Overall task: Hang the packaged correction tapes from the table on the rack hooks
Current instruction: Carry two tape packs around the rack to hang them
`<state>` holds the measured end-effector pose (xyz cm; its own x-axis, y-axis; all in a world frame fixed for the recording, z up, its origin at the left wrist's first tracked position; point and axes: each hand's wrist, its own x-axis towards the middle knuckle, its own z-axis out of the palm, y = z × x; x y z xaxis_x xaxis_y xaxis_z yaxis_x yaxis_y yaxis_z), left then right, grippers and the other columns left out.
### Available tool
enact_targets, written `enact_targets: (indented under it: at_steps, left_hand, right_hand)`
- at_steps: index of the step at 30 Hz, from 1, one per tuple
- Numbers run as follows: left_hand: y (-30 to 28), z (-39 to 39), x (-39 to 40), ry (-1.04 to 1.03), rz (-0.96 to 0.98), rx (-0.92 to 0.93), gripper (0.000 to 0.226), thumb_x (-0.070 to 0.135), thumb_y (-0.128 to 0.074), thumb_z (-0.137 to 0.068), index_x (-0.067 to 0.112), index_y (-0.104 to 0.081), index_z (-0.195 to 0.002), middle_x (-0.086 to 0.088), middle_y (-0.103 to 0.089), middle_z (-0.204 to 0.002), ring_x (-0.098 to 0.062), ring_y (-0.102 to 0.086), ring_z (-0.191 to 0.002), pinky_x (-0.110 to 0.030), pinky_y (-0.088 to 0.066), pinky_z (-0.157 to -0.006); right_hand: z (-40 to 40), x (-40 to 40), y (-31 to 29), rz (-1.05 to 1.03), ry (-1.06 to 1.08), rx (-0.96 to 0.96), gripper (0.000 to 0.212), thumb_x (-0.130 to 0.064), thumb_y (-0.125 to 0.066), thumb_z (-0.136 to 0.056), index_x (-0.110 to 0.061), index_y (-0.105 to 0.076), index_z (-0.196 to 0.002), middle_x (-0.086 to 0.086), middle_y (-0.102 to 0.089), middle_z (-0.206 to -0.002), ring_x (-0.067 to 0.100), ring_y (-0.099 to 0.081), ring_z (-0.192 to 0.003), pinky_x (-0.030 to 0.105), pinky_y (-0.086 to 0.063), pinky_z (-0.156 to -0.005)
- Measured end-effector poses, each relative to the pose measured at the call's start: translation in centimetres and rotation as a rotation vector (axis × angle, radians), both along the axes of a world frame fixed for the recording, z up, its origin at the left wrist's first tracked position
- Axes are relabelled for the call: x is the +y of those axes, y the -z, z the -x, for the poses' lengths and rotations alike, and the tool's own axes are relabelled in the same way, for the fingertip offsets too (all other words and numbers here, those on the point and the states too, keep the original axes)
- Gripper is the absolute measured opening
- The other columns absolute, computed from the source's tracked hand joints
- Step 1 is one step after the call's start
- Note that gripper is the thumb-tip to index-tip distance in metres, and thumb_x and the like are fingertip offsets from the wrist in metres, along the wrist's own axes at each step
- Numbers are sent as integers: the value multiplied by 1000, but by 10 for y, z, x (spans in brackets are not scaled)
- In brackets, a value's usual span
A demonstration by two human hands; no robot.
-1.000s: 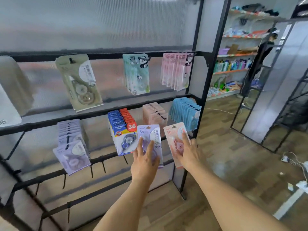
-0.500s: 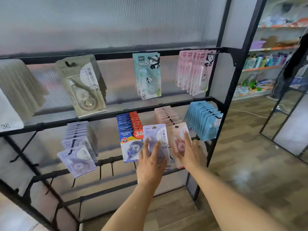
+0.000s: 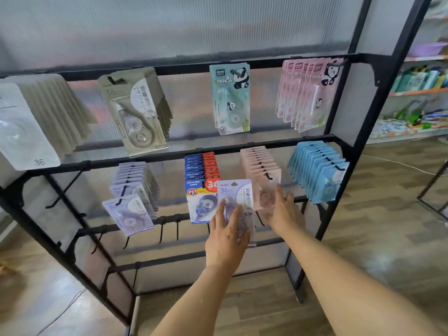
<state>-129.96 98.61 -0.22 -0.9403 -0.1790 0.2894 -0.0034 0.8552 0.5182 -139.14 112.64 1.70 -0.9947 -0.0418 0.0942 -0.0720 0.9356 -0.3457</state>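
two hands were up at the rack (image 3: pixel 339 139), each at a packaged correction tape. the left hand (image 3: pixel 226 235) held the purple pack (image 3: pixel 236 204) from below, fingers spread up its front face and, as far as the view showed, the thumb behind it, so i logged that grip as clamped on the pack. the pack stood upright, long axis vertical, its hang hole at the top edge and well above the fingers. it sat in front of the blue-and-red row (image 3: pixel 202 187) and just left of the pink row (image 3: pixel 261 175), on no hook that i could see. the right hand (image 3: pixel 284 212) lay with straight fingers against the front pink pack (image 3: pixel 266 195); that grip read as apart, pressing rather than pinching, though blur left it uncertain. the pink pack appeared to be on its hook (image 3: pixel 266 177) or just reaching it. the matching purple row (image 3: pixel 132 192) hung on the same level well to the left of the left hand. judgement: the coming move turns on that leftward offset. the left hand is nearer and already carries the pack, so it would need to travel left, keep the pack vertical, and bring the hole onto the hook tip (image 3: pixel 118 202). no worktop was in view.
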Motion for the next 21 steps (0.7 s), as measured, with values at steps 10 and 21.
enact_targets:
  at_steps: [10,21]
  left_hand:
    - [6,-40,-3,-108,0,6,67,35,-63,-91,48,-16,-136,0,-6,-163,-30,-28,-140,-45,-55,-78]
    - [7,-82,-76,-348,-113,23,65,30,-60,-93,33,-30,-150,3,1,-163,-22,-13,-145,-38,-50,-88]
  right_hand:
    - [-57,-32,0,97,-190,205,46,-24,-41,-101,-18,-33,-146,9,-53,-134,29,-59,-106,36,-45,-70]
    - [-103,-137,-6,131,-594,138,57,-35,-38,-103,-26,-14,-154,3,-41,-146,25,-54,-119,37,-48,-85]
